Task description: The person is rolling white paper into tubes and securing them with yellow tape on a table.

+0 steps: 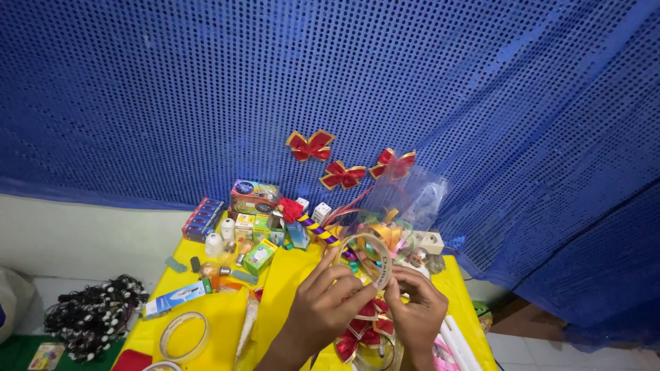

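yellow tablecloth [289, 275], blue dotted curtain [344, 82] (sequin-like), red-and-gold bows [311, 145]

The bottom edge cuts off both wrists and the red bow [363, 336]. The small boxes [256, 227] are too blurry to tell apart.

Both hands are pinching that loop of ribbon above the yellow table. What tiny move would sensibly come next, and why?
Probably a small tightening pinch where the ends meet. The left hand and right hand hold a gold-edged ribbon loop between their fingertips, standing open above a red ribbon bow. The loop looks unfixed, so closing it seems the likely step.
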